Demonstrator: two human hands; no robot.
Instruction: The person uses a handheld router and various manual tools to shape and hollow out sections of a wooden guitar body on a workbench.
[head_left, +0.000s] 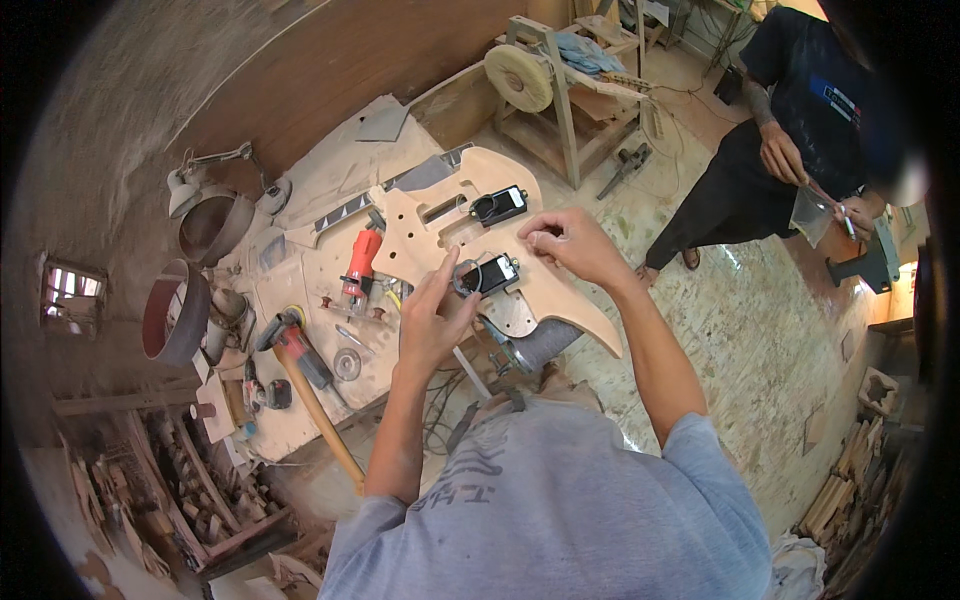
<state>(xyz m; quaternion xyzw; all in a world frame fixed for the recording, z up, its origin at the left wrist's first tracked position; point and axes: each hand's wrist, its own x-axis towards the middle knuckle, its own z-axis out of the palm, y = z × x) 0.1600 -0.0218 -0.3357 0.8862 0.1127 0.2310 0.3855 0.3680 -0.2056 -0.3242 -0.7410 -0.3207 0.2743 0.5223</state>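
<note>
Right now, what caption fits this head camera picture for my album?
Both hands, left hand and right hand, fit a black pickup into a bare wooden guitar body.

A pale unfinished wooden guitar body (470,215) is laid flat on the tabletop (300,290); two black pickups (497,205) are seated in it.

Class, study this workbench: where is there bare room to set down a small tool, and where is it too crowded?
Bare board lies at the bench's far end, between the grey plate and the guitar body. Another patch sits near the front edge, beside the hammer. It is crowded around the orange power tool and under both hands.
</note>
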